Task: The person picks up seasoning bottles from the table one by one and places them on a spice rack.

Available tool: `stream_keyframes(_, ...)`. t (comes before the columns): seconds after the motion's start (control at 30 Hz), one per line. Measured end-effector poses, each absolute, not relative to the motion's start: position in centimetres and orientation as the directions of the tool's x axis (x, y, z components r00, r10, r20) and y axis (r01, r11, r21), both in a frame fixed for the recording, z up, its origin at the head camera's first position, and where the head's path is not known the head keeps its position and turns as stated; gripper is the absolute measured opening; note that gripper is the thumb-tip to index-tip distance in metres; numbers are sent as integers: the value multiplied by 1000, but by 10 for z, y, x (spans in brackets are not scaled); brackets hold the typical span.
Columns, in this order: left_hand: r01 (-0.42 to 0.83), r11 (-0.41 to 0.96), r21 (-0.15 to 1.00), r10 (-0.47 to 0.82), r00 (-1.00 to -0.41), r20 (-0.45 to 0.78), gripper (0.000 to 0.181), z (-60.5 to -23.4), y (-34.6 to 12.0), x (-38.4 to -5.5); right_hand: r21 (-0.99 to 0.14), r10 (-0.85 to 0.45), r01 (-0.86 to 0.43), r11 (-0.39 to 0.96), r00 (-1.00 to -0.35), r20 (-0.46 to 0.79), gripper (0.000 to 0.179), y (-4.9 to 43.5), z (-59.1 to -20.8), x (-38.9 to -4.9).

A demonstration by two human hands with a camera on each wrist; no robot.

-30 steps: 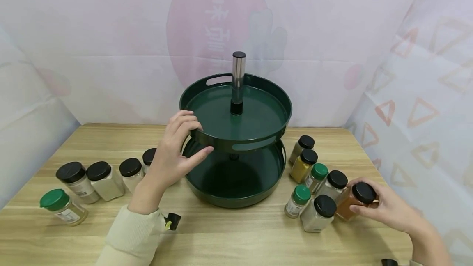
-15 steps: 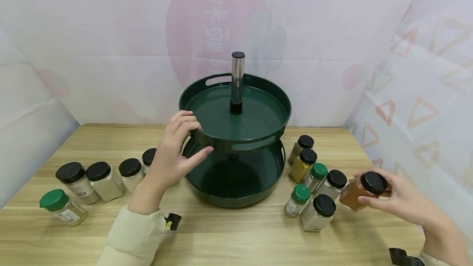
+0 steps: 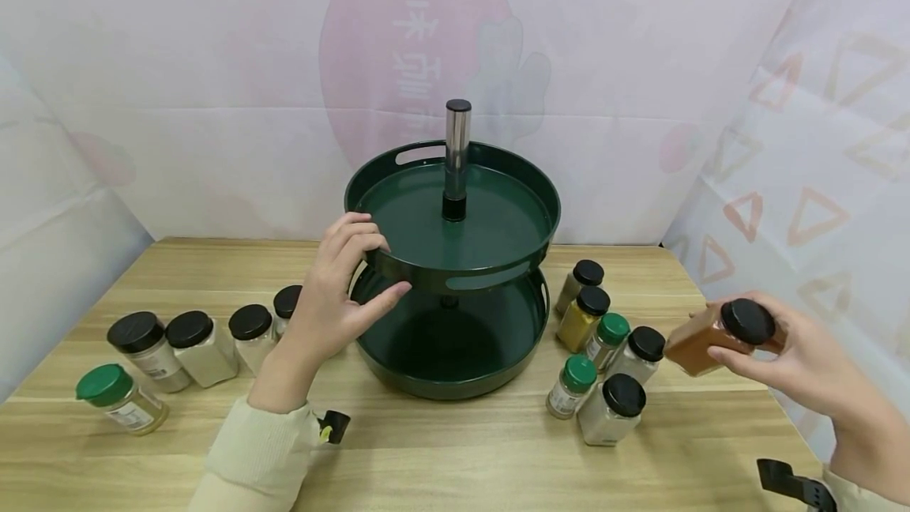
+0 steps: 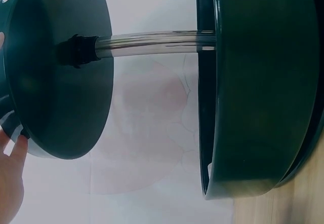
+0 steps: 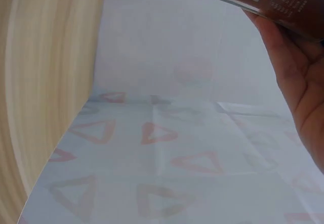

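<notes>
My right hand (image 3: 810, 362) grips a spice jar (image 3: 699, 340) of reddish-brown powder with a black lid, held tilted above the table's right side. In the right wrist view the jar's labelled side (image 5: 288, 3) shows at the top right. My left hand (image 3: 320, 303) holds the left rim of the upper tray (image 3: 490, 216) of a dark green two-tier rack, fingers over the rim and thumb at its outer wall. Below it sits the lower tray (image 3: 448, 389). A shiny metal post (image 3: 457, 141) rises through the middle.
Right of the rack stand several spice jars, among them a yellow one (image 3: 578, 330), a green-lidded one (image 3: 566, 401) and a white one (image 3: 604, 423). More jars stand at left, including a green-lidded jar (image 3: 135, 411); my left forearm partly hides this group. Printed cloth (image 3: 249, 164) surrounds the table.
My right hand has lifted the reddish-brown spice jar off the table, moving it up and right, away from the other jars. My left hand stays on the upper tray's rim.
</notes>
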State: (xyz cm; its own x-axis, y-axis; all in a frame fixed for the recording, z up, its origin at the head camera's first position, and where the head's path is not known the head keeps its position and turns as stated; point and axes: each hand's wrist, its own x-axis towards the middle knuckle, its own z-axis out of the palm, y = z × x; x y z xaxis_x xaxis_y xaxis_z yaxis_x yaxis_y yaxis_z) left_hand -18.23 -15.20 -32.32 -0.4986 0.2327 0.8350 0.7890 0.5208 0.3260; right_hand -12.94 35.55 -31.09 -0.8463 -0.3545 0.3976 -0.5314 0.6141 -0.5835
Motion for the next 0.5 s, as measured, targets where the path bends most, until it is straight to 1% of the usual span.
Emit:
stream_keyframes(0.23, 795, 513, 324, 233, -492, 839, 57, -324, -152, -183, -533, -330, -548, 645, -829, 452, 54, 344, -299, -138)
stream_keyframes(0.33, 798, 512, 320, 234, -487, 841, 56, -325, -151, -183, -512, -341, -564, 648, -816, 467, 56, 337, -292, -144)
stream_keyframes(0.5, 793, 520, 317, 234, -490, 840, 56, -325, -152, -183, -501, -373, -589, 634, -800, 469, 53, 325, -279, -155)
